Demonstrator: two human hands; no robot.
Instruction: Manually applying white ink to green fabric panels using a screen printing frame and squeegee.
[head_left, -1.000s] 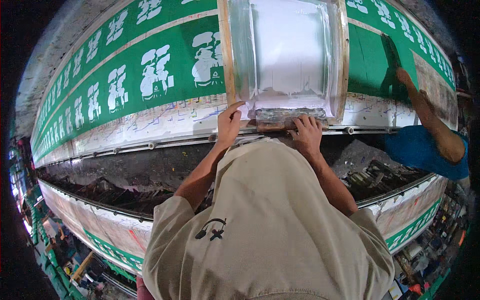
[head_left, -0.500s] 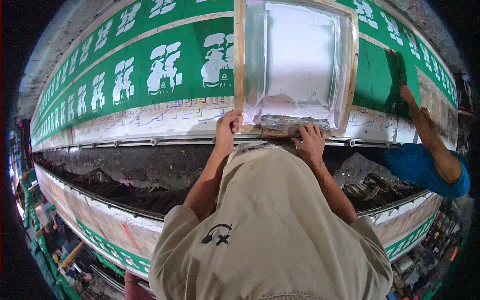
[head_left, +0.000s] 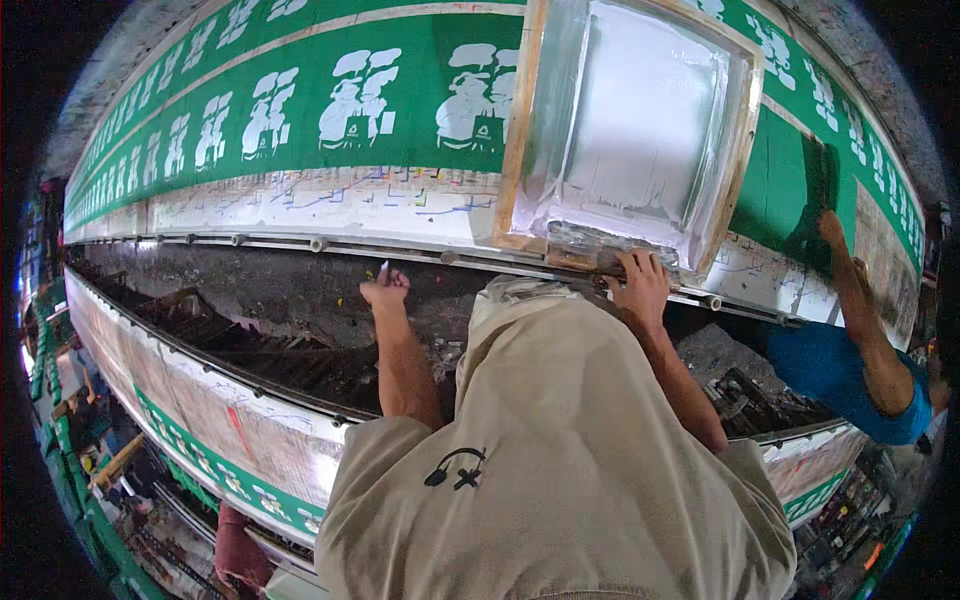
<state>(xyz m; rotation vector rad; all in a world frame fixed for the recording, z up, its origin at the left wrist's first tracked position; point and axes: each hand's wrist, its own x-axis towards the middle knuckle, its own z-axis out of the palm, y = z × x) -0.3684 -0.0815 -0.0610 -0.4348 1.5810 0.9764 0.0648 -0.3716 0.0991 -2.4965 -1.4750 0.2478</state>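
Observation:
A wooden-framed printing screen lies on green printed fabric, with white ink spread over its mesh. At the near end of the screen rests an ink-smeared wooden squeegee. My right hand is closed over the squeegee's right part, fingers on its top. My left hand is off the table, over the gap in front of it. Its fingers are pinched together around a small white scrap, too small to name surely.
A rail with round knobs runs along the table's near edge. Behind me stands another long table with green prints. At the right, a co-worker in a blue shirt reaches an arm over the fabric. Dark debris lies between the tables.
My left hand has left the screen's near left corner and moved left, away from the table edge. My right hand stays on the squeegee. The whole view has tilted and shifted.

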